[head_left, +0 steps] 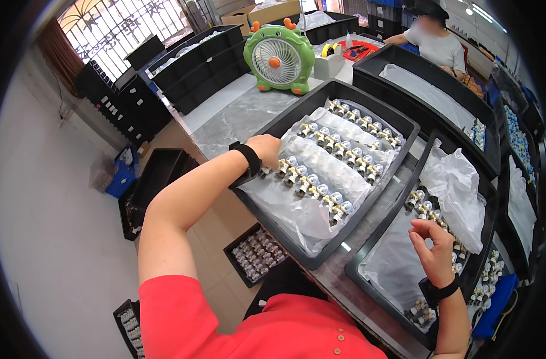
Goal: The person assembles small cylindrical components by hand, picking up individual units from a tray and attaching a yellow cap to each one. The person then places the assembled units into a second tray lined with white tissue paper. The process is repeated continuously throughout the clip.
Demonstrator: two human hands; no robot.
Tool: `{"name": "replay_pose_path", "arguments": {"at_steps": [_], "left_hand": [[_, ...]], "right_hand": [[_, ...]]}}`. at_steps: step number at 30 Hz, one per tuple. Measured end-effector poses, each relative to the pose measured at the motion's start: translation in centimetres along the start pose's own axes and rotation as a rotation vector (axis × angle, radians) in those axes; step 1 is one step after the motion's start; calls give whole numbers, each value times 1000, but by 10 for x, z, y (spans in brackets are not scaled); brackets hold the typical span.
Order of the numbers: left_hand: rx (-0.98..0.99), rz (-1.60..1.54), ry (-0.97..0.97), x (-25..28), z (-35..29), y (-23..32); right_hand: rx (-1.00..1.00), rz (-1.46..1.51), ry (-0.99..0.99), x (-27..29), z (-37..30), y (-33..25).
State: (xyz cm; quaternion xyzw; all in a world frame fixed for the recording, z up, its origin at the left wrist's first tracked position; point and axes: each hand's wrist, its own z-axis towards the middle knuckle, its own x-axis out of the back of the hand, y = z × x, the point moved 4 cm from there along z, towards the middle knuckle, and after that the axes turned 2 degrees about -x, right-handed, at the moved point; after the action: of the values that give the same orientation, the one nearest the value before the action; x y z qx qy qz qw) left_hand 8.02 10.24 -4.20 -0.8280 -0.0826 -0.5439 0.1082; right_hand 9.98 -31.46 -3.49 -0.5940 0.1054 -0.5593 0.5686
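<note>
My left hand [264,149], a black band on its wrist, is closed at the left end of a row of small figurines [309,182] with pale round heads and dark bases. Its fingertips are partly hidden, so what they pinch I cannot make out. The rows stand on white tissue sheets [327,160] in a black tray [321,258]. Above a second black tray [368,245] on the right, my right hand [434,248] curls thumb and forefinger into a ring, with nothing visible in them. More figurines [425,210] lie there beside crumpled white tissue [455,185].
A green animal-shaped fan [280,60] stands behind the tray, near a tape dispenser [330,63] and a red tray of tools [361,51]. Stacked black bins [195,72] fill the back left. Another person [434,45] sits at the far right. A tray of figurines [258,254] rests on the floor.
</note>
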Motion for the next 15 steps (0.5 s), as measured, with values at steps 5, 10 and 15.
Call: {"name": "replay_pose_path", "arguments": {"at_steps": [5, 10, 15], "left_hand": [[-16, 138, -3, -18, 12, -6], [-6, 8, -41, -15, 17, -13], [-41, -16, 129, -9, 11, -17]], "right_hand": [[-7, -11, -22, 0, 1, -2], [-18, -23, -26, 1, 1, -2], [-21, -26, -42, -1, 0, -2]]}}
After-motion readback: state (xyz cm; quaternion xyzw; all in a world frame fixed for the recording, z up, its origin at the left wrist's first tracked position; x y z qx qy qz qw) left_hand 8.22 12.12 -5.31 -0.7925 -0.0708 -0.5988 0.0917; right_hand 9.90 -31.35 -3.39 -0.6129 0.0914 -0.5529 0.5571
